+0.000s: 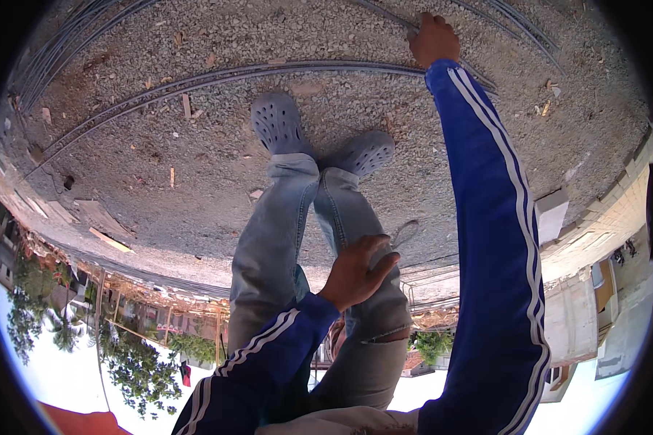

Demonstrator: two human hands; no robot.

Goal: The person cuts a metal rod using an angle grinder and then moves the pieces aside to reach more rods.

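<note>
My right hand (434,40), at the end of an outstretched blue sleeve, reaches far forward to the ground. Its fingers are closed round a thin steel rod (388,14), which shows on both sides of the fist. My left hand (359,270) rests on the right leg of my jeans (374,301) near the knee, thumb and fingers apart. A thin grey loop (406,232) shows just past its fingertips; I cannot tell whether the hand touches it.
Long curved steel rods (268,70) lie across the gravel (218,138) beyond my grey clogs (277,122). More rods (69,32) are bunched at the far left. Wood scraps (111,240) lie on the left. A pale block (551,214) stands beside my right sleeve.
</note>
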